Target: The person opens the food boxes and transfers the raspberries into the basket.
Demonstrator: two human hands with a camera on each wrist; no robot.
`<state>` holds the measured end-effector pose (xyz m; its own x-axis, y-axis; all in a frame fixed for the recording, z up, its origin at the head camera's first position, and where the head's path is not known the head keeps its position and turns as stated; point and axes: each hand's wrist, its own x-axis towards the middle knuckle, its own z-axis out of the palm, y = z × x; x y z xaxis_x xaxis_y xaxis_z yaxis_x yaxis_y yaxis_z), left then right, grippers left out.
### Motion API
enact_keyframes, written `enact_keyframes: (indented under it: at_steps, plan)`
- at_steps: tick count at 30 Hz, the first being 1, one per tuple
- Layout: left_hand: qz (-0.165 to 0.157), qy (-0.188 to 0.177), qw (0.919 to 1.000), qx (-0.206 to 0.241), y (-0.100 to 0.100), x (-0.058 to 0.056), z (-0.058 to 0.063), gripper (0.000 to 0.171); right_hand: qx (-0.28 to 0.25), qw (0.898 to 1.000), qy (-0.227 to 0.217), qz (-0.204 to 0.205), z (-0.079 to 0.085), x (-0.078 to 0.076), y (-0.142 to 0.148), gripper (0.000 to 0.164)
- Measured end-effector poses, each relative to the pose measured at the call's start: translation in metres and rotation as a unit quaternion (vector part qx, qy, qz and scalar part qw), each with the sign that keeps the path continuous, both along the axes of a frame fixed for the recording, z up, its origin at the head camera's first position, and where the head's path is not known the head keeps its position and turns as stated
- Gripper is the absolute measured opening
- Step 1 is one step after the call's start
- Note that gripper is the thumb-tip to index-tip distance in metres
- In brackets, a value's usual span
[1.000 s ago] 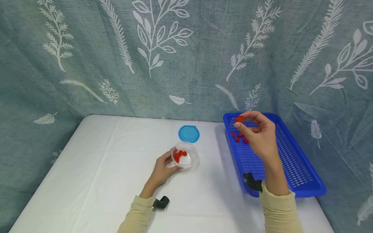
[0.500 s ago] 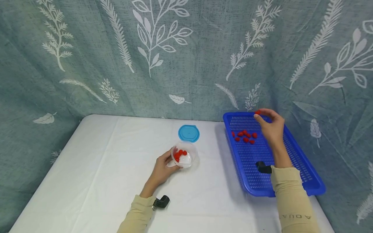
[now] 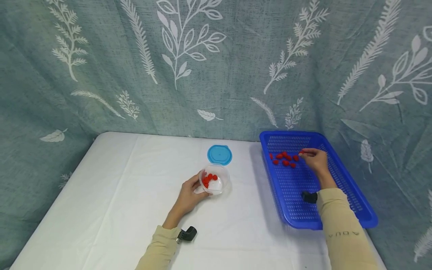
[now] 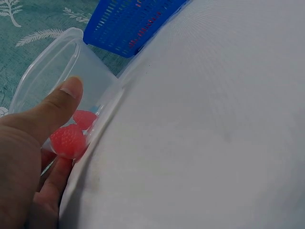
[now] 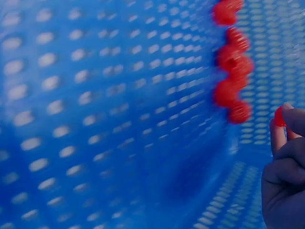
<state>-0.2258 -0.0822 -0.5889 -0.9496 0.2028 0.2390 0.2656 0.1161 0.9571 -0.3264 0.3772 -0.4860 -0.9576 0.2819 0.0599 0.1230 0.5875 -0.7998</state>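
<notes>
Head view, centre: the left hand [image 3: 189, 194] curls round the tub [image 3: 222, 183], likely steadying it, as, at right, the right hand [image 3: 316, 162] pinches a berry [image 3: 301, 152] in the basket [image 3: 290, 183].

Just below the centre of the head view, your left hand [image 3: 188, 193] grips a clear round tub [image 3: 223, 181], mouth upward on the white worktop [image 3: 135, 206]; bumpy red berries [image 3: 210, 176] gather toward its left side. At the right of the frame you have a long blue perforated basket [image 3: 287, 187], a loose red cluster [image 3: 285, 163] lying on its floor, upper left. Just right of those, your right hand [image 3: 316, 161] pinches a single red berry [image 5: 279, 117].
</notes>
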Motion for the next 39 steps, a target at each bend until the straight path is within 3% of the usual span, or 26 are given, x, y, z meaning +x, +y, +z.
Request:
enact_keyframes:
  at_steps: [7,13,20,30,34,39]
  plan:
    - [0.003,-0.007,1.0000,0.005,0.001,0.000,0.003,0.087,0.024,0.995,-0.097,0.013,-0.018,-0.003,0.016,0.042]
    - [0.014,-0.008,0.9999,0.001,0.005,0.000,0.006,0.086,0.045,0.992,-0.115,0.002,-0.027,-0.004,0.020,0.041]
    - [0.013,-0.013,0.9998,0.002,0.007,0.012,0.030,0.082,0.063,0.993,-0.102,0.014,-0.027,-0.002,0.020,0.042]
    - [0.015,-0.015,0.9998,0.002,0.007,0.015,0.032,0.083,0.105,0.993,-0.037,0.027,0.017,0.003,-0.008,0.044]
    - [0.013,-0.016,0.9998,0.002,0.005,0.016,0.034,0.083,0.102,0.993,0.000,0.064,0.044,0.016,-0.033,0.042]
    - [0.008,-0.017,0.9998,0.004,0.004,0.016,0.036,0.083,0.076,0.991,0.012,0.113,0.075,0.041,-0.069,0.045]
